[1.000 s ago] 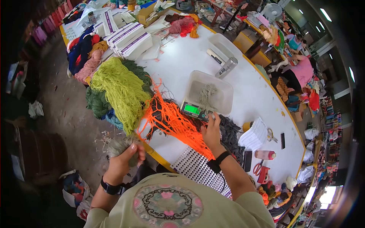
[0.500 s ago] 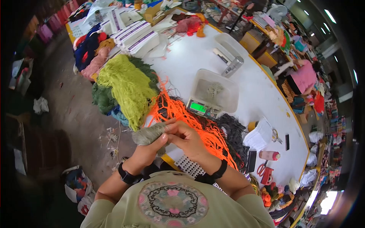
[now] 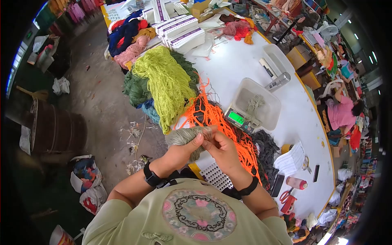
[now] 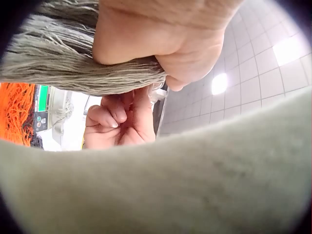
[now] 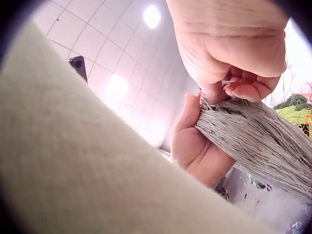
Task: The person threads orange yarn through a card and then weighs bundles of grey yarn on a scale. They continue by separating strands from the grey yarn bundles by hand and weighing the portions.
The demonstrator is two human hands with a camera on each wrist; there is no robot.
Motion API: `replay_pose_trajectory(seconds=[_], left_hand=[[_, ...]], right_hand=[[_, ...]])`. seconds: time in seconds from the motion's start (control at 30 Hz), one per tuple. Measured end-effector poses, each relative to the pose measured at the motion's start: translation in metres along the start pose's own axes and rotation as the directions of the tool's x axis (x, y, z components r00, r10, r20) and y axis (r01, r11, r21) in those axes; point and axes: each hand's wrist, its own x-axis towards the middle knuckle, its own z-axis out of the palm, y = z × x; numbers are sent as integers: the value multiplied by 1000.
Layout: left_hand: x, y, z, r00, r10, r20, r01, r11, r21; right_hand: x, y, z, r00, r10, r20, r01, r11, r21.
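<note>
A grey-green yarn hank (image 3: pixel 185 138), its strands bunched lengthwise, is held up over the table edge.

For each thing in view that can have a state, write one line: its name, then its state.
Grey-green yarn bundle: gripped by the left hand, strands pinched by the right hand.
Scale: switched on, display lit green.
Tray on the scale: holds a small tuft of yarn.
Orange yarn: loose, spread on the table.
</note>
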Motion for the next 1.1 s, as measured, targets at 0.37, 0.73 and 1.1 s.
replay_pose_trajectory(seconds=[0.37,0.73,1.1], left_hand=[[-3,6,4,997,-17,-74,17,1000,9],[-1,3,-9,979,166,-119,-131,958,256],[-60,4,-99,879,-218,-424,74,941,-329]], right_hand=[[-1,-2,-9,999,-31,40,28,997,67],[-4,-11,-8,987,116,111,-134,977,163],[21,-72,-87,994,-1,107,-39,929,368]])
